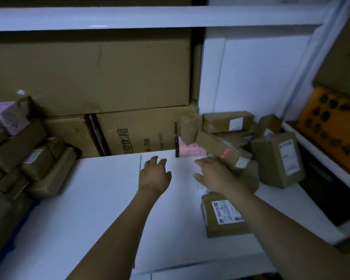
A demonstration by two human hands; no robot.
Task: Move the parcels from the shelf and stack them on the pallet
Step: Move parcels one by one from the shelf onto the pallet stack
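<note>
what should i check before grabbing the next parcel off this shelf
1. Left hand free: ok, open over the bare white shelf.
2. Right hand free: ok, fingers spread, nothing in its grip.
3. Target within reach: ok, the tilted parcel lies just beyond the right fingertips.
4. Target stable: not ok, it leans on other parcels.
5. Near path: not ok, a labelled parcel sits under the right forearm.
6. Pallet space: cannot tell, hardly in view.

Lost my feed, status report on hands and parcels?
Left hand open, empty. Right hand open, reaching the long brown cardboard parcel. Pink packet lies beside it.
</note>
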